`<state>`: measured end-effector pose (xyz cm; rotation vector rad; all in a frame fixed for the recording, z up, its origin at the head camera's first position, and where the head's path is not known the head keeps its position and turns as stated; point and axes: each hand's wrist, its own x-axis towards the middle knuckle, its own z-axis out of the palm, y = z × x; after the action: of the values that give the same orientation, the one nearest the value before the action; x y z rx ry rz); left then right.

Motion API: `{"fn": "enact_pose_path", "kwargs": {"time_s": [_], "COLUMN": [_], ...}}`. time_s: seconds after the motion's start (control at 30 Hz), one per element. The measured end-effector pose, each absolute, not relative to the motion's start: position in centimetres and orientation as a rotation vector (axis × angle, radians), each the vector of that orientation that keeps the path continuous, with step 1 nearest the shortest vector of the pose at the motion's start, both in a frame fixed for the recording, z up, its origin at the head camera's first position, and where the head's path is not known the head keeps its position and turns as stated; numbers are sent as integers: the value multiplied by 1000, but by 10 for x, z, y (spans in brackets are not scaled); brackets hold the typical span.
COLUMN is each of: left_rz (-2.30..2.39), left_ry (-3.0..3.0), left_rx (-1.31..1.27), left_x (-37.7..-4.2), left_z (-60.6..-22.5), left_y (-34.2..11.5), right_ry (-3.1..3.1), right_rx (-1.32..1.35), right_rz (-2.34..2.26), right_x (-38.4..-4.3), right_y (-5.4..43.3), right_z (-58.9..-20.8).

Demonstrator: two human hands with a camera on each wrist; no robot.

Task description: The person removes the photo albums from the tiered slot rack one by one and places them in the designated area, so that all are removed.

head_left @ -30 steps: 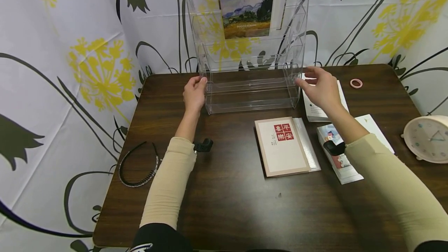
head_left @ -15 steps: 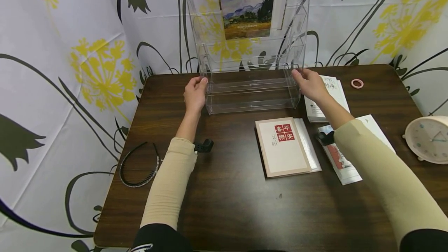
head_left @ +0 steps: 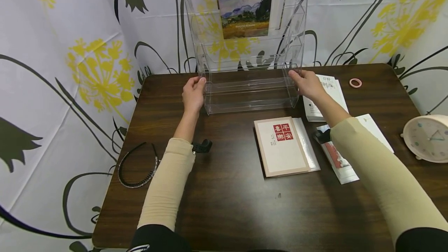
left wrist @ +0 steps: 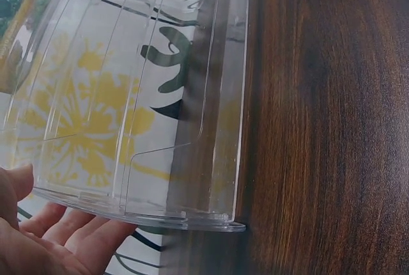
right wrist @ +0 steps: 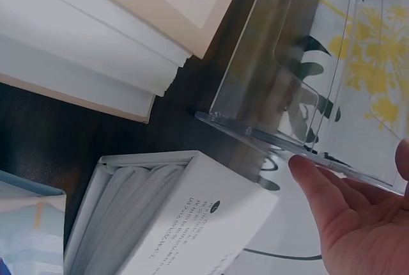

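A clear plastic tiered display rack [head_left: 250, 107] stands at the back of the table. My left hand [head_left: 193, 93] grips its left side, with the thumb in front; in the left wrist view its fingers [left wrist: 96, 243] lie along the outer side panel. My right hand [head_left: 308, 84] holds the right side at about the same height, and the right wrist view has the fingers [right wrist: 313, 188] against that panel's outside. A photo album [head_left: 246, 7] with a painted landscape cover sits in the rack's upper tier.
A beige booklet [head_left: 280, 147] with red squares lies in front of the rack. Rightward are a white book [head_left: 332, 88], a picture-covered item [head_left: 337, 158], a pink tape ring [head_left: 355, 83] and a round clock [head_left: 427, 139]. A headband [head_left: 138, 185] lies at left.
My right hand has moved slightly left and taken hold of the rack's right side, uncovering more of the white book. The left hand and the rack stay in place.
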<state>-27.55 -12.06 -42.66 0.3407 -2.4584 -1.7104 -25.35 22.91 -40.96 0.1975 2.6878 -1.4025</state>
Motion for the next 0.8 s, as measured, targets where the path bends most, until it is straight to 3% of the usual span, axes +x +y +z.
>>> {"fn": "enact_pose_path", "kwargs": {"time_s": [0.43,0.8], "left_rz": [-1900,-1729], "left_ry": [-2375,-2216], "left_rx": [338,211], "left_x": [-275,-278], "left_z": [-429,-422], "left_y": [-124,-117], "right_ry": [2567,2535], "right_rx": [238,247], "right_rz": [-1505,-1517], "right_x": [-257,-257], "right_y": [228,228], "right_z": [-406,-404]}}
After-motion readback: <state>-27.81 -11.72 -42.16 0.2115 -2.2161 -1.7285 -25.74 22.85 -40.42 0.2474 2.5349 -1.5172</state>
